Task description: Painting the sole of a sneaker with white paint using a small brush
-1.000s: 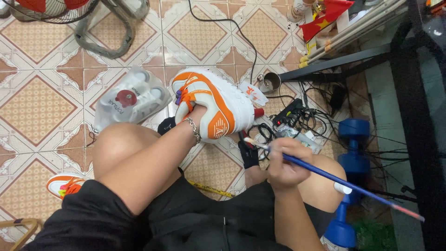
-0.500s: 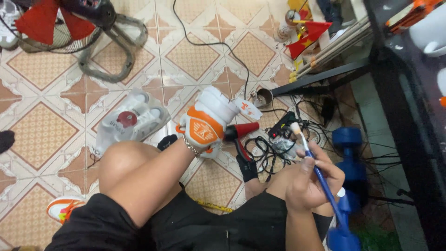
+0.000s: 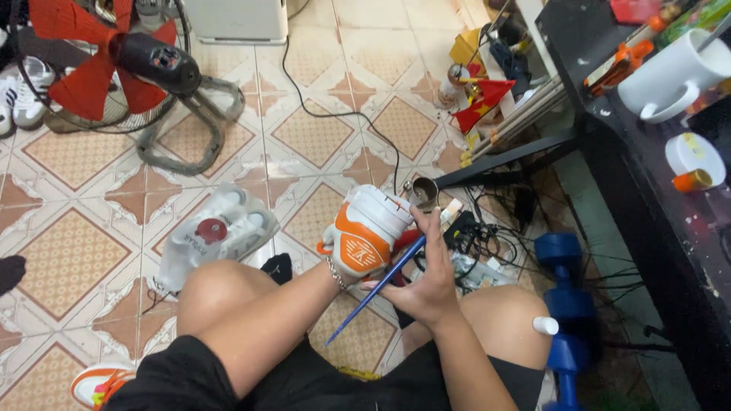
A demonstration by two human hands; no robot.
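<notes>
Since the earlier frames the sneaker (image 3: 367, 230) has been turned from side-on to heel toward the camera, and the paintbrush (image 3: 378, 288) has swung from pointing out to the right to lying across the body, its blue handle now slanting down-left.

Left arm: forearm runs up from lower left over the raised left knee; wrist w/ chain bracelet (image 3: 336, 274) sits just under the shoe. Left hand (image 3: 344, 262) is mostly hidden behind/inside the sneaker, so its grip cannot be told for certain; it carries the shoe, heel tab up, above the tiled floor (image 3: 320, 137), between the knees.

Right arm: forearm rises from bottom centre, wrist bent inward. Right hand (image 3: 428, 281) is closed round the paintbrush near the bristle end, index finger stretched up along the shoe's right side, touching it. Brush tip lies against the white-orange heel area; exact contact pt. too small to tell.

Surroundings: clear plastic tray (image 3: 217, 236) w/ a red-capped pot, on the floor just left of the knee; red-bladed fan (image 3: 114, 65) upper left; blue dumbbell (image 3: 563, 304) right of the right knee; tangle of cables (image 3: 487, 243) behind the shoe; black desk (image 3: 647, 175) at right w/ a white mug (image 3: 670, 76). A second orange-white shoe (image 3: 99, 384) lies at bottom left.
</notes>
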